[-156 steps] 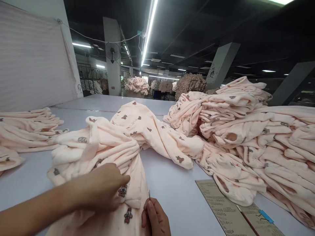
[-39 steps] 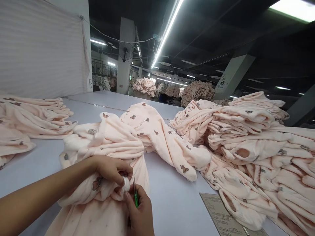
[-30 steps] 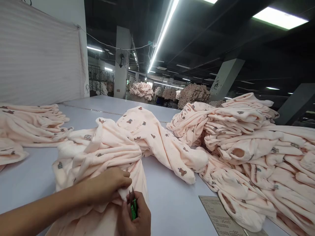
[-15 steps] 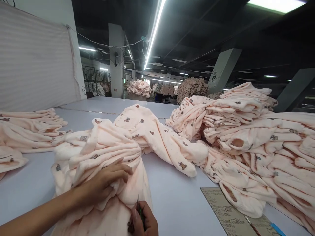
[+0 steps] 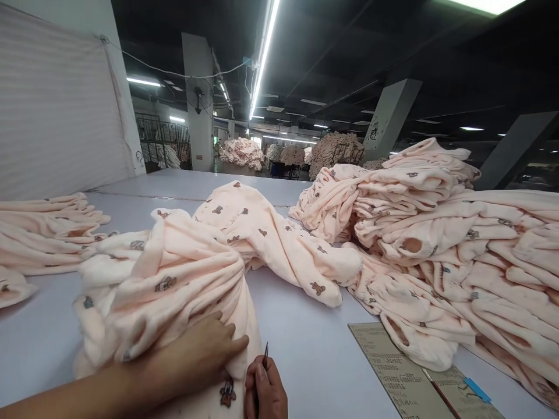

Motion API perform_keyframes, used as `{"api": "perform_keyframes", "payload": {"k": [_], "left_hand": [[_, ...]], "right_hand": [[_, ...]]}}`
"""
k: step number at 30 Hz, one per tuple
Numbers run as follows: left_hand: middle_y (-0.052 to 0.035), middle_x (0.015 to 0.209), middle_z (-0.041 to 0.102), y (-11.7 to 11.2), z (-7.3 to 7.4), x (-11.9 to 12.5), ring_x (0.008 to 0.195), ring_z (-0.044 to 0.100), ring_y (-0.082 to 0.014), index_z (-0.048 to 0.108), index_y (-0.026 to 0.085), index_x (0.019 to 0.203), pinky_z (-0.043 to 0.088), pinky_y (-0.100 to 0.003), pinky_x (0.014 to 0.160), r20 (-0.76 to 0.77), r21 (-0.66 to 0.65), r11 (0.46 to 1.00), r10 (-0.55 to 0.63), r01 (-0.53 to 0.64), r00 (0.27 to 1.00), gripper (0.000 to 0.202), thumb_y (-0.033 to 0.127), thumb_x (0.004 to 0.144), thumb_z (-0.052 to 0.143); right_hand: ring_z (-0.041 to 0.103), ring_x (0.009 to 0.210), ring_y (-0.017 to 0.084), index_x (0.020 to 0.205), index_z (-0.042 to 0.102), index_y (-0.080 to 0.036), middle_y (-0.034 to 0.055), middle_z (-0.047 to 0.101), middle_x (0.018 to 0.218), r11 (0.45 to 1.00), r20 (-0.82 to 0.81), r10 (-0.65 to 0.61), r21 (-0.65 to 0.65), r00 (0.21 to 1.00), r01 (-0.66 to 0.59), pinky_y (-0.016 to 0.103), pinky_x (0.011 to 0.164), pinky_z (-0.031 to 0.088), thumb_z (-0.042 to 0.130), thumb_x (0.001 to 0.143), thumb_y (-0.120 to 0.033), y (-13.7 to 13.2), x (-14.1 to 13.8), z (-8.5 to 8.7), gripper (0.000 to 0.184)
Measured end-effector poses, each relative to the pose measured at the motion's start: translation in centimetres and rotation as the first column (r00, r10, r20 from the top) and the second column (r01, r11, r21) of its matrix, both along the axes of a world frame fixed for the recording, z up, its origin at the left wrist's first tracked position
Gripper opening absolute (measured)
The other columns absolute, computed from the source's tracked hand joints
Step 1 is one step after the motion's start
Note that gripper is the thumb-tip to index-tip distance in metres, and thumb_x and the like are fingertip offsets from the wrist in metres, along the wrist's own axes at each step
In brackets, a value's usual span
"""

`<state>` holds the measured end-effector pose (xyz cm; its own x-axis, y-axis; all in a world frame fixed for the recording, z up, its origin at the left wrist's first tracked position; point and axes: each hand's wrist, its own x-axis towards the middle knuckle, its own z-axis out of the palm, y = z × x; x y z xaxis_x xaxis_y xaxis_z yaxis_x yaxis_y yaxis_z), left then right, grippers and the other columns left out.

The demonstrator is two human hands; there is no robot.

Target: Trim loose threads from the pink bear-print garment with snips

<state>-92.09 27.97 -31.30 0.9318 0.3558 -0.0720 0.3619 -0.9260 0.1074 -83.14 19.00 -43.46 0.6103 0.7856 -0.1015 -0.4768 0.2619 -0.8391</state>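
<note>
A pale pink fleece garment point(image 5: 187, 262) with small brown bear prints lies bunched in front of me, one sleeve-like part point(image 5: 301, 262) reaching right. My left hand point(image 5: 201, 355) is on its near part, fingers bent into the cloth with one finger stretched to the right; the fingertips are partly hidden. Just right of it, at the garment's edge, my right hand point(image 5: 267, 387) is closed round thread snips point(image 5: 265, 355), their dark pointed tip upward. Most of the snips is hidden in the fist. A bear print point(image 5: 227, 394) shows between the hands.
A tall heap of similar pink garments point(image 5: 480, 233) covers the table's right side. More pink cloth point(image 5: 48, 233) lies at the left. A printed sheet point(image 5: 393, 372) bears a thin brown stick point(image 5: 441, 396) and a blue strip point(image 5: 477, 390). The table point(image 5: 301, 326) is pale.
My left hand has moved nearer and slightly right across the cloth, its fingers more bent. My right hand has shifted slightly right and up with the snips. The view has turned slightly right.
</note>
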Motion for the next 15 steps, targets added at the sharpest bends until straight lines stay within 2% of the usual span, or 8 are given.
{"api": "perform_keyframes", "payload": {"k": [1, 3, 4, 7, 9, 10, 12, 15], "left_hand": [[-0.0075, 0.079, 0.065, 0.5, -0.2, -0.1, 0.072, 0.058, -0.0273, 0.059, 0.02, 0.085, 0.044, -0.038, 0.065, 0.02, 0.0, 1.0, -0.009, 0.009, 1.0, 0.021, 0.009, 0.069, 0.05], [-0.0027, 0.076, 0.063, 2.7, 1.2, -0.9, 0.07, 0.057, -0.0209, 0.058, 0.018, 0.079, 0.043, -0.031, 0.063, 0.096, -0.02, 1.0, 0.017, -0.016, 0.995, 0.021, 0.003, 0.069, 0.047], [-0.0001, 0.076, 0.061, 4.2, 2.6, -1.6, 0.073, 0.056, -0.0188, 0.057, 0.017, 0.079, 0.043, -0.028, 0.064, 0.154, -0.037, 0.998, 0.052, -0.047, 0.987, 0.018, 0.004, 0.069, 0.049], [0.0033, 0.07, 0.05, 8.6, 7.1, -3.7, 0.069, 0.053, -0.0147, 0.051, 0.014, 0.075, 0.044, -0.028, 0.067, 0.325, -0.075, 0.988, 0.154, -0.137, 0.933, 0.013, 0.012, 0.085, 0.043], [0.0042, 0.069, 0.047, 10.0, 8.9, -4.5, 0.069, 0.052, -0.0145, 0.049, 0.014, 0.074, 0.044, -0.029, 0.068, 0.369, -0.095, 0.984, 0.175, -0.15, 0.913, 0.017, 0.013, 0.087, 0.04], [0.0043, 0.069, 0.048, 10.1, 9.2, -4.6, 0.069, 0.052, -0.0143, 0.049, 0.014, 0.073, 0.044, -0.028, 0.068, 0.369, -0.106, 0.984, 0.172, -0.143, 0.913, 0.015, 0.011, 0.085, 0.04], [0.0044, 0.07, 0.052, 9.2, 8.7, -4.4, 0.069, 0.053, -0.0139, 0.05, 0.015, 0.075, 0.045, -0.025, 0.068, 0.347, -0.116, 0.986, 0.155, -0.122, 0.925, 0.014, 0.007, 0.079, 0.04], [0.002, 0.078, 0.061, 6.0, 6.4, -3.8, 0.074, 0.057, -0.016, 0.055, 0.018, 0.082, 0.045, -0.025, 0.07, 0.337, -0.08, 0.99, 0.137, -0.117, 0.931, 0.018, 0.009, 0.075, 0.041]], "right_hand": [[0.009, 0.037, 0.001, 0.061, 0.042, -0.02, -0.0113, 0.034, 0.046, 1.0, -0.009, 0.003, 0.001, 1.0, -0.003, 0.017, 0.038, 0.005, 0.062, 0.062, -0.071, -0.1, 0.0, 0.1, 0.055], [0.007, 0.037, 0.001, 0.06, 0.043, -0.019, -0.0116, 0.033, 0.046, 1.0, -0.018, 0.008, -0.004, 1.0, -0.008, 0.018, 0.039, 0.002, 0.064, 0.062, -0.07, -0.2, 0.1, 0.2, 0.055], [0.006, 0.036, 0.001, 0.06, 0.044, -0.019, -0.0114, 0.034, 0.046, 1.0, -0.02, 0.009, -0.007, 1.0, -0.009, 0.019, 0.039, 0.0, 0.064, 0.062, -0.069, -0.2, 0.2, 0.2, 0.054], [0.008, 0.037, 0.002, 0.059, 0.045, -0.019, -0.0102, 0.036, 0.047, 1.0, -0.021, 0.004, -0.012, 1.0, -0.004, 0.019, 0.039, 0.001, 0.063, 0.062, -0.07, -0.1, 0.2, -0.1, 0.054], [0.011, 0.039, 0.003, 0.059, 0.044, -0.019, -0.0097, 0.034, 0.047, 1.0, -0.022, -0.002, -0.017, 1.0, 0.001, 0.019, 0.04, 0.003, 0.062, 0.061, -0.071, 0.2, 0.2, -0.4, 0.055], [0.012, 0.041, 0.003, 0.058, 0.044, -0.019, -0.0096, 0.033, 0.048, 1.0, -0.02, -0.005, -0.022, 1.0, 0.004, 0.019, 0.041, 0.004, 0.062, 0.061, -0.072, 0.4, 0.2, -0.6, 0.056], [0.014, 0.044, 0.004, 0.058, 0.043, -0.019, -0.0098, 0.03, 0.048, 0.999, -0.003, -0.011, -0.034, 1.0, 0.011, 0.018, 0.043, 0.007, 0.061, 0.06, -0.074, 0.7, 0.1, -1.0, 0.057], [0.011, 0.044, 0.004, 0.059, 0.041, -0.02, -0.0104, 0.029, 0.049, 0.998, 0.071, -0.021, -0.052, 0.997, 0.025, 0.018, 0.043, 0.008, 0.054, 0.065, -0.075, 0.7, 0.1, -1.6, 0.057]]}}
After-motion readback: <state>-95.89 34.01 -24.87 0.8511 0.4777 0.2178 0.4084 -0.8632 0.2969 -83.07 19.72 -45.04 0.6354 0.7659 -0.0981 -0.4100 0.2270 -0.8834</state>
